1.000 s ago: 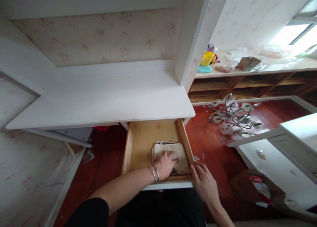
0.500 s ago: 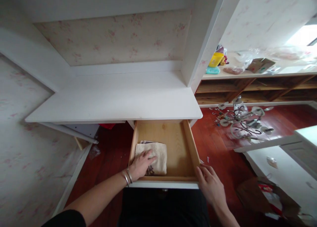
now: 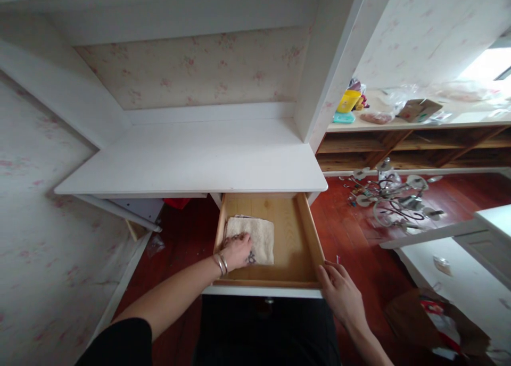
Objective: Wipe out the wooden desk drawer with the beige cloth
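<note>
Beige towel with dark print; pale wooden drawer.

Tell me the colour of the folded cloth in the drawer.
Beige cloth with a dark print near the left hand; head view.

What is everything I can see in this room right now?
drawer: one, pale wood, pulled open under the desk
folded cloth: one, beige, left side of the drawer
desk: one, white, above the drawer
chandelier: one, metal, lying on the red floor
yellow tub: one, on the far shelf top
cardboard box: one, brown, same shelf top
left hand: bangles at the wrist, resting on the cloth
right hand: at the drawer's front right corner
</note>
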Action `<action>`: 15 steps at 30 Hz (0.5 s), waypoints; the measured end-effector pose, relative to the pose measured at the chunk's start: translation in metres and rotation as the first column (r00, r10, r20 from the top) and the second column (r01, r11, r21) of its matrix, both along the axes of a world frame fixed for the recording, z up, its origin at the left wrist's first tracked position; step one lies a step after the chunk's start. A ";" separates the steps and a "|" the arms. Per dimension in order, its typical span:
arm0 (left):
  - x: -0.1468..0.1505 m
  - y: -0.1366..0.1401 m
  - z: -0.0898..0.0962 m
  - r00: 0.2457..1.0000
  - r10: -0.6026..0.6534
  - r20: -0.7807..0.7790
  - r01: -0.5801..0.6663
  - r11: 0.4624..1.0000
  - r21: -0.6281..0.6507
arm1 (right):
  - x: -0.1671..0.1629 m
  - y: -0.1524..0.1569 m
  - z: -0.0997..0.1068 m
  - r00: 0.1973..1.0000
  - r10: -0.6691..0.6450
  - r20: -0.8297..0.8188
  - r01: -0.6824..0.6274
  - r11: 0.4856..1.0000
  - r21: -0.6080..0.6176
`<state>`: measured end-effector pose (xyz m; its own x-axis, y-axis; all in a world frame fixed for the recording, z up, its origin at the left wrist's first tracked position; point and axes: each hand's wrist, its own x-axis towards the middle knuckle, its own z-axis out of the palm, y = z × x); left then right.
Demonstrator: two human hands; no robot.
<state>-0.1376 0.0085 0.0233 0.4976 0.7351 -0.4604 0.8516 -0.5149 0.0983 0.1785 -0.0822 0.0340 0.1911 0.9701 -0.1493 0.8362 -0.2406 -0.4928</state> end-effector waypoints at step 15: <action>0.015 0.029 -0.011 0.687 0.600 0.409 -0.616 0.780 -0.111 | -0.001 -0.001 0.003 0.999 -0.014 -0.038 0.014 1.000 0.012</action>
